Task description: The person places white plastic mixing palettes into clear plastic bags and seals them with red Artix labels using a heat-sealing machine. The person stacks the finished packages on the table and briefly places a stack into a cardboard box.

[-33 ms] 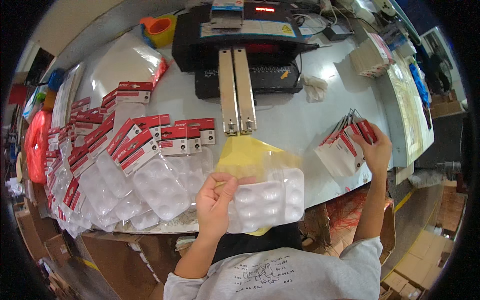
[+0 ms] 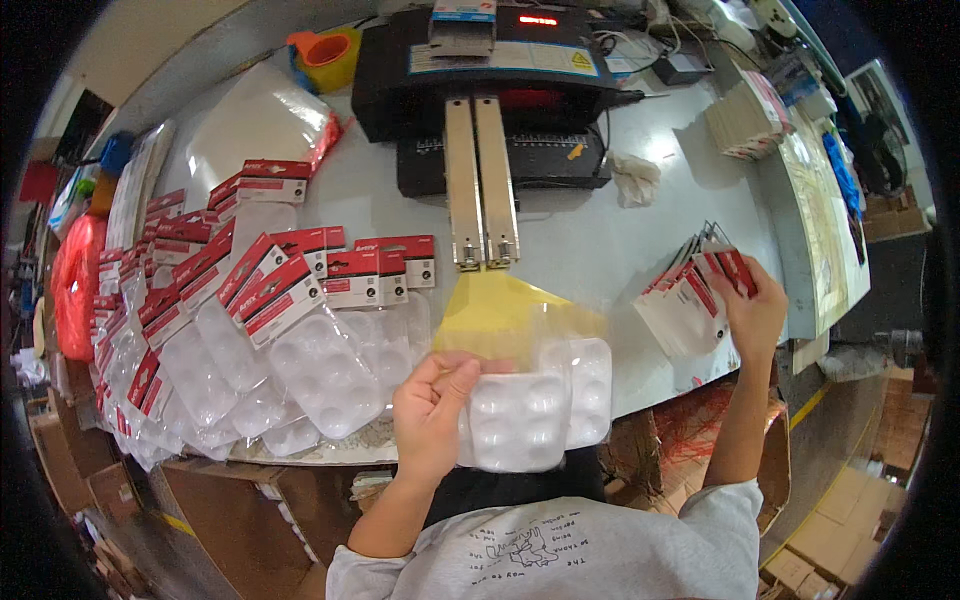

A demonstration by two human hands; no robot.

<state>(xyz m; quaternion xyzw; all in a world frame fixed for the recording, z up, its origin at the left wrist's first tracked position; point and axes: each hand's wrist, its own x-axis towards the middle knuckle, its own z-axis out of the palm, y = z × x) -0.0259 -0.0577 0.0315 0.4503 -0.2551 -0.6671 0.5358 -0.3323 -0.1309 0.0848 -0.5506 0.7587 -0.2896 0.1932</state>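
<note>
My left hand (image 2: 430, 410) is closed, its thumb and fingers pinching the top of a clear plastic bag with a white molded palette (image 2: 517, 420) in it. A second white palette (image 2: 592, 395) shows beside it, partly behind. Both are in front of a yellow sheet (image 2: 500, 305) below two metal bars. Over on the right, my right hand (image 2: 757, 305) pinches a red and white header card (image 2: 737, 272) at the edge of a fanned stack of such cards (image 2: 675, 312). How many cards its fingers grip is hidden.
Bagged palettes with header cards (image 2: 325, 375) lie piled on the left of the table. At the back stands a black machine (image 2: 480, 75) with two metal bars (image 2: 480, 185) reaching forward. A card stack (image 2: 745, 120), crumpled tissue (image 2: 635, 180) and an orange and yellow container (image 2: 325, 60) are farther off.
The whole view has shifted slightly. The front palette at my left hand hangs a little lower and more apart from the one behind. My right hand stays at the card stack.
</note>
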